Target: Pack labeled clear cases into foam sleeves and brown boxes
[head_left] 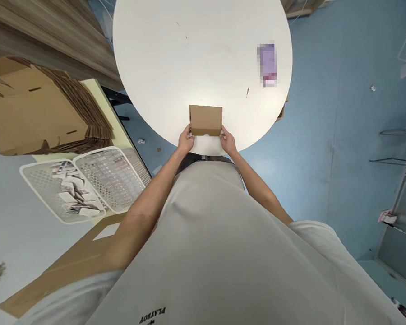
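Observation:
A small brown cardboard box [206, 118] stands at the near edge of the round white table [203, 58]. Its wide brown panel faces me, and a white surface shows just below its front edge. My left hand [186, 140] grips the box's left side near the lower corner, fingers and thumb pressed to the cardboard. On the opposite side, my right hand [228, 141] holds the right corner in the same way. The contents of the box, if any, are hidden.
A pixelated purple item [268, 64] lies on the table's right part. To the left are stacked flat cardboard pieces [40, 108], a white basket with small packets [66, 192] and another basket with clear items [108, 178]. A large carton [71, 257] sits below them.

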### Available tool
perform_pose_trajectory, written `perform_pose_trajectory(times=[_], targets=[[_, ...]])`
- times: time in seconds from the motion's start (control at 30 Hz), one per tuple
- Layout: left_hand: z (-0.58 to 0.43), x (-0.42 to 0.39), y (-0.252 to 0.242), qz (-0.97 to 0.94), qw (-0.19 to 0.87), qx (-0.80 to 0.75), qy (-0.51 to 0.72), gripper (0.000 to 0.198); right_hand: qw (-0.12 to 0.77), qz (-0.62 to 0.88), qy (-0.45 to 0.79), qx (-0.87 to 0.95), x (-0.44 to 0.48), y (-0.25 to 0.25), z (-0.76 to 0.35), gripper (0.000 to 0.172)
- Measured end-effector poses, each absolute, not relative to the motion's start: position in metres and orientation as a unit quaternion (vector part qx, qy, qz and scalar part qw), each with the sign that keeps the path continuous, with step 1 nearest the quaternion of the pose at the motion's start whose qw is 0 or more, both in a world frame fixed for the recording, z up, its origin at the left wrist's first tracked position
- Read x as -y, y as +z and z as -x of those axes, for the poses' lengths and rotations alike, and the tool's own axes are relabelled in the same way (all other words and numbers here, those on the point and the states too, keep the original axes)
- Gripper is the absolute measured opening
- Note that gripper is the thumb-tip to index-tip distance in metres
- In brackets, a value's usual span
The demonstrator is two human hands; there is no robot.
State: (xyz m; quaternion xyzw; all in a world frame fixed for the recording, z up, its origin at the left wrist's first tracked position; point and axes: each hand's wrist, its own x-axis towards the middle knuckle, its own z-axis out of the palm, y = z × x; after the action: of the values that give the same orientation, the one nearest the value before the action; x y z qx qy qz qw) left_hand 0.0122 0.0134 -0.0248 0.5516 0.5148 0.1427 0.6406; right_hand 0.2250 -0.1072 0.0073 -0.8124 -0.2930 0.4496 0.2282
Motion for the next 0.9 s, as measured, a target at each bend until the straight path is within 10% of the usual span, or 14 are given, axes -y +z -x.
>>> perform_pose_trajectory(times=[0.9], targets=[[-0.002,-0.031,0.034,-0.508,0.586,-0.623,0.107,0.036,0.293,0.798,0.469,0.239,0.100,0.071,-0.270,0.023]])
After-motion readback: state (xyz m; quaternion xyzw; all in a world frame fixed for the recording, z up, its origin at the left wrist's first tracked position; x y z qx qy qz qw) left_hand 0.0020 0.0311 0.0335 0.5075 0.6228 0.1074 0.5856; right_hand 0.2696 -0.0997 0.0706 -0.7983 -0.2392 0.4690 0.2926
